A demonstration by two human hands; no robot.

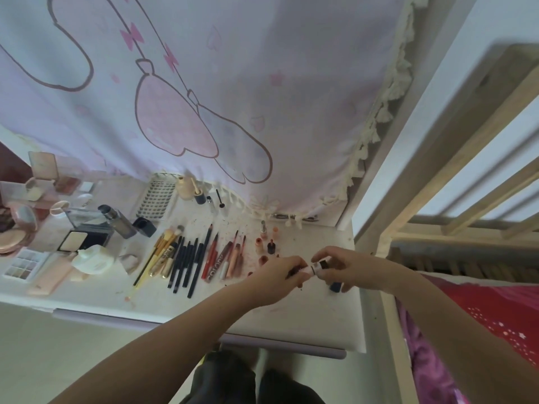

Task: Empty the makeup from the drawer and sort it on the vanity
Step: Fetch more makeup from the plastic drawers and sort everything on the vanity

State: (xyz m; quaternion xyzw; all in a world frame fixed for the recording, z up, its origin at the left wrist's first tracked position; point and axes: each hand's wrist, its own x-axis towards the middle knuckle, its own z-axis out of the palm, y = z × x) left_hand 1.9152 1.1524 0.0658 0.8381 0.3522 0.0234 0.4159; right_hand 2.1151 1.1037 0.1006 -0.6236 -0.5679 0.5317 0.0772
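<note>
— What were the hands doing at that moment?

— Both were over the right part of the white surface (320,325). The left hand (280,279) had its fingers curled round one end of a small tube (316,267), and the right hand (353,268) pinched the other end, where a dark cap showed. A small blue item (336,286) sat just under the right hand; whether the hand touched it, I couldn't tell.

— And the rest of the makeup?

— Laid out in groups. A row of dark pencils (188,260) lay side by side near the middle, with gold-handled brushes (163,249) just left of them and red pencils (213,255) and lip tubes (233,258) to the right. A few small bottles (267,240) stood beyond the hands. Further left were a white jar (92,260), an open compact (77,239), an eyeshadow palette (24,263) and pink cases (17,225).

— Anything behind?

— A pale curtain (262,83) with pink cartoon figures hung down to the back of the surface, and a bed (495,310) with a red cover stood at the right.
</note>
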